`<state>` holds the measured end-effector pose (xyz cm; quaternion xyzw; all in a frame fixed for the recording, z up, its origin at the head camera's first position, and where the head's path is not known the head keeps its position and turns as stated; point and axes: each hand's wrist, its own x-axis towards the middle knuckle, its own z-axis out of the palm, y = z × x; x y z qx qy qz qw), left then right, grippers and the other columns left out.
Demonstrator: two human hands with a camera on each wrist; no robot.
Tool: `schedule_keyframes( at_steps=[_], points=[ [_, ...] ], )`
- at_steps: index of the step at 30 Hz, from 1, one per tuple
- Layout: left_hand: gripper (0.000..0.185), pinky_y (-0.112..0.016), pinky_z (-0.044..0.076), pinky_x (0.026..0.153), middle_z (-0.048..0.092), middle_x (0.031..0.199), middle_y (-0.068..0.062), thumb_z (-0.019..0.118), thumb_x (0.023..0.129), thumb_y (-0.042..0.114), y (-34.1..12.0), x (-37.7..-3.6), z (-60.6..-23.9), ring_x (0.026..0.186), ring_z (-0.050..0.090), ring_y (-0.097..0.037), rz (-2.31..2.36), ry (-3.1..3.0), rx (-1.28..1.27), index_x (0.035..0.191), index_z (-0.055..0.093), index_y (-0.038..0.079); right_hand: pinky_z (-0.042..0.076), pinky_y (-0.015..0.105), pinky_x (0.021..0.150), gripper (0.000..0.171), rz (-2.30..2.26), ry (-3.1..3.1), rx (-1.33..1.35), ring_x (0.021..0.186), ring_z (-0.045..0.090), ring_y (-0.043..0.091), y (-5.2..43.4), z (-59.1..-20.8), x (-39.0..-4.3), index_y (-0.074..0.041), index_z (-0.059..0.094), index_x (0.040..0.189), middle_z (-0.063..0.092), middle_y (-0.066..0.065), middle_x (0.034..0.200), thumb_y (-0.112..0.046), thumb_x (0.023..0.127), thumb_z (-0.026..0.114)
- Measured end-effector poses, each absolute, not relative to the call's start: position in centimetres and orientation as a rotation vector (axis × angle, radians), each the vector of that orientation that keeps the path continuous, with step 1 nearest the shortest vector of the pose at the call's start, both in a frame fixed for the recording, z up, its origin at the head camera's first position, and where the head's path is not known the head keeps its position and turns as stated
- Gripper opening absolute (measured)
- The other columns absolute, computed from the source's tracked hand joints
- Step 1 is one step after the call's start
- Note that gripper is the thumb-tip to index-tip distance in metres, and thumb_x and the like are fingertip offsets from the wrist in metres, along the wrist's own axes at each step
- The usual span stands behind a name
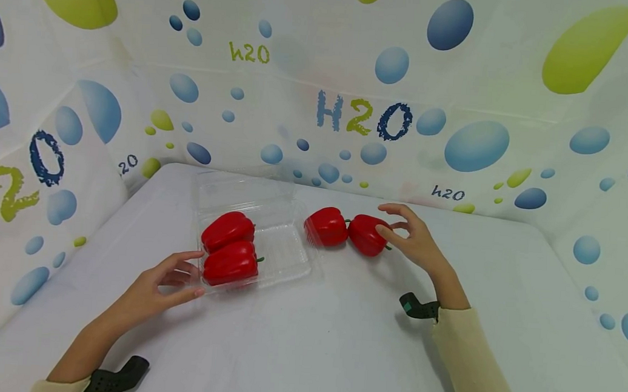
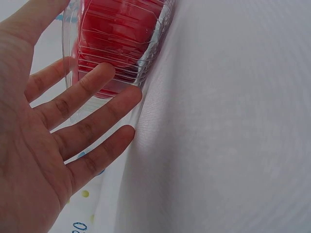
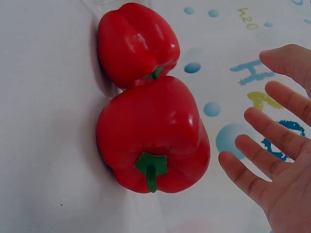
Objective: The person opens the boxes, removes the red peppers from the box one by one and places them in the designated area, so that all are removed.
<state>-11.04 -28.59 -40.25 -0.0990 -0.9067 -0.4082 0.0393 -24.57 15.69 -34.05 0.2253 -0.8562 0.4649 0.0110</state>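
Note:
Two red bell peppers lie side by side in the left part of a clear plastic clamshell box (image 1: 284, 261), one pepper (image 1: 227, 231) behind the other pepper (image 1: 231, 263). My left hand (image 1: 162, 285) is at the box's left side, thumb and fingers spread around its near corner; the left wrist view shows the fingers straight and close to the ribbed wall. Right of the box lie two more bell peppers, a left one (image 1: 326, 226) and a right one (image 1: 367, 235). Above the right one hovers my right hand (image 1: 413, 239), fingers spread, with a gap visible in the right wrist view.
The box's clear lid (image 1: 243, 191) stands raised at the back. A white cloth (image 1: 336, 343) covers the table, and a curtain (image 1: 313, 50) printed with blue and green drops hangs behind and at the sides.

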Motion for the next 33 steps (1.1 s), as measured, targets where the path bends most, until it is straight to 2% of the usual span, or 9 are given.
schedule_keyframes(
  at_steps=[5, 8, 11, 22, 33],
  points=[
    [0.062, -0.017, 0.05, 0.076, 0.062, 0.107, -0.004, 0.073, 0.08, 0.026, -28.6, -11.1, -40.3, 0.096, 0.06, -0.007, -1.249, -2.785, -0.297, 0.134, 0.044, 0.019, 0.045, 0.047, 0.096, 0.049, 1.441, -2.62, 0.746, 0.123, 0.043, 0.023, 16.3, -35.9, -26.1, -0.012, 0.046, 0.131, 0.047, 0.005, 0.135, -0.023, 0.087, 0.065],
    [0.062, -0.016, 0.05, 0.077, 0.062, 0.106, -0.002, 0.073, 0.08, 0.027, -28.7, -11.2, -40.4, 0.093, 0.056, 0.004, -1.241, -2.791, -0.288, 0.134, 0.044, 0.019, 0.045, 0.047, 0.096, 0.048, 1.442, -2.611, 0.759, 0.123, 0.043, 0.023, 16.1, -35.8, -26.0, -0.012, 0.046, 0.131, 0.047, 0.006, 0.135, -0.021, 0.087, 0.064],
    [0.062, -0.016, 0.05, 0.077, 0.062, 0.106, -0.002, 0.073, 0.079, 0.027, -28.6, -11.2, -40.4, 0.092, 0.054, 0.009, -1.245, -2.788, -0.289, 0.134, 0.044, 0.019, 0.044, 0.048, 0.097, 0.048, 1.447, -2.605, 0.771, 0.123, 0.043, 0.024, 15.9, -35.6, -25.8, -0.012, 0.046, 0.131, 0.047, 0.006, 0.135, -0.019, 0.087, 0.065],
    [0.062, -0.017, 0.05, 0.077, 0.062, 0.108, -0.003, 0.072, 0.08, 0.027, -28.8, -11.3, -40.5, 0.093, 0.054, 0.009, -1.244, -2.789, -0.298, 0.134, 0.043, 0.019, 0.044, 0.051, 0.095, 0.047, 1.462, -2.561, 0.88, 0.123, 0.043, 0.03, 14.9, -36.0, -25.6, -0.011, 0.046, 0.13, 0.048, 0.008, 0.133, -0.015, 0.087, 0.065],
    [0.062, -0.016, 0.049, 0.077, 0.062, 0.108, -0.003, 0.072, 0.08, 0.028, -28.8, -11.3, -40.6, 0.093, 0.054, 0.009, -1.255, -2.797, -0.286, 0.134, 0.043, 0.019, 0.05, 0.044, 0.09, 0.046, 1.437, -2.607, 0.901, 0.116, 0.05, 0.028, 14.1, -36.1, -25.1, -0.015, 0.048, 0.127, 0.05, 0.004, 0.129, -0.016, 0.085, 0.067]
  ],
)
